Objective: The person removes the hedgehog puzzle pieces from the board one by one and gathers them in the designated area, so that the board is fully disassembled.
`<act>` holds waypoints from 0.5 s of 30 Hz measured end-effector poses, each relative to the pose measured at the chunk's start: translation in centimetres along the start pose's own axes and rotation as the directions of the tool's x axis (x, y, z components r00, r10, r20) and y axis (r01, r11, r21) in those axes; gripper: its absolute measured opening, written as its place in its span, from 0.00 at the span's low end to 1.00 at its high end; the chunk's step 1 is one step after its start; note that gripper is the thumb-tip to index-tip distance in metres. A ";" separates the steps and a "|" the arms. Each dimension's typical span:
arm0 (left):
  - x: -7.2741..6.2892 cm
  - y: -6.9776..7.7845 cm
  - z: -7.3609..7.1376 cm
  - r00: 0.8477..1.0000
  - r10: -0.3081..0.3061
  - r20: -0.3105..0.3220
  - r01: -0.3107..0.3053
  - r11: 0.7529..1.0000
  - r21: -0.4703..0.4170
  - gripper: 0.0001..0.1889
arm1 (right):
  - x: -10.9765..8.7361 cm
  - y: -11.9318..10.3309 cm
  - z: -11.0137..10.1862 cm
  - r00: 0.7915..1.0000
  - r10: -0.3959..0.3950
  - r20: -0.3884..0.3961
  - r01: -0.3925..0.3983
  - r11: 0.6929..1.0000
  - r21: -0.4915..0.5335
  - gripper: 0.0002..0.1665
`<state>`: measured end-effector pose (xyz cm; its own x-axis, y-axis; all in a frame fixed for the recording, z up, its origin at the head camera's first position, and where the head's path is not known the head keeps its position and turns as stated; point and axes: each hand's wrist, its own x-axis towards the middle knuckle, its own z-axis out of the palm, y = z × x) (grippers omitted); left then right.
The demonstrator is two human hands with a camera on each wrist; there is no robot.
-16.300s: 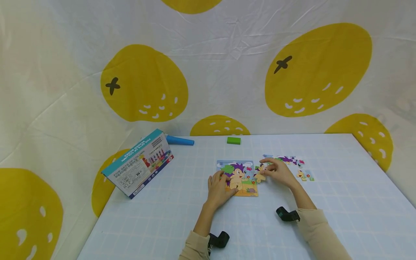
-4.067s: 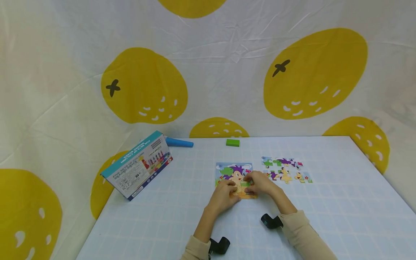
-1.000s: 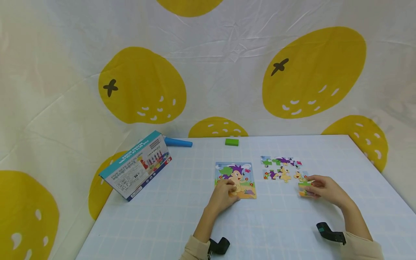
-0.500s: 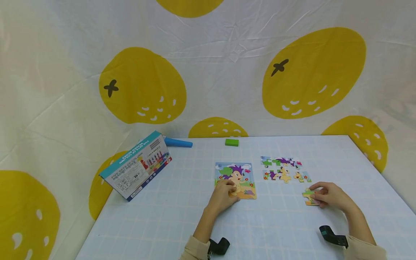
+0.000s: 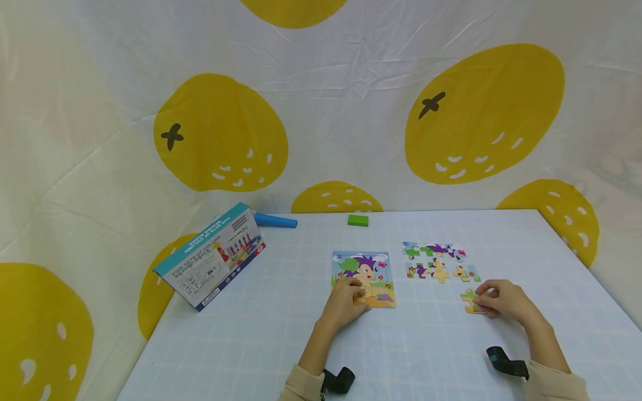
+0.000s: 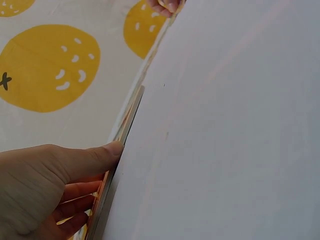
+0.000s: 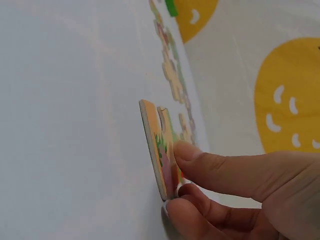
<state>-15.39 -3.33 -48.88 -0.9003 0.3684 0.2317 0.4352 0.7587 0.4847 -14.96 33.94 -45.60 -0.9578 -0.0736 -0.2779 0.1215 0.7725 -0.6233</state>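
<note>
In the head view, a square puzzle board (image 5: 378, 278) with a purple-haired hedgehog picture lies flat on the table. My left hand (image 5: 343, 302) holds it at the lower left, fingers bent over the picture. The left wrist view shows the thumb along the board's near edge (image 6: 134, 112). Off to the right, my right hand (image 5: 506, 301) pinches a green and orange puzzle piece (image 5: 470, 302) between thumb and fingers. Seen in the right wrist view, this piece (image 7: 155, 150) is tilted, its lower corner close over the cloth. Part of it is hidden by the fingers.
Two rows of puzzle pieces lie right of the board, an upper row (image 5: 435, 250) and a lower row (image 5: 439, 271). A green block (image 5: 358, 220) is near the back edge. At the left stand a cardboard box (image 5: 210, 256) and a blue cone-like piece (image 5: 276, 220).
Over the last seconds my right hand went from the board to the right with the puzzle piece, then shifted it slightly left and back. My left hand stays on the board.
</note>
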 end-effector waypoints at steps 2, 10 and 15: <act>0.0 0.0 0.0 1.000 0.000 0.001 0.000 1.000 -0.002 0.17 | 0.1 -0.1 0.1 1.000 -0.003 -0.012 0.002 1.000 -0.022 0.14; 0.1 0.1 -0.1 1.000 -0.003 0.009 0.003 1.000 -0.006 0.17 | 0.2 0.1 0.2 1.000 -0.011 -0.020 0.010 0.998 -0.057 0.13; 0.0 0.0 -0.2 1.000 -0.013 0.013 0.013 1.000 -0.017 0.17 | 0.0 0.1 0.4 0.999 -0.029 -0.028 0.028 0.998 -0.048 0.12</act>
<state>-15.37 -3.43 -48.67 -0.9059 0.3653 0.2143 0.4230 0.7545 0.5018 -14.83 33.82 -45.96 -0.9679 -0.0782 -0.2387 0.0822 0.7994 -0.5951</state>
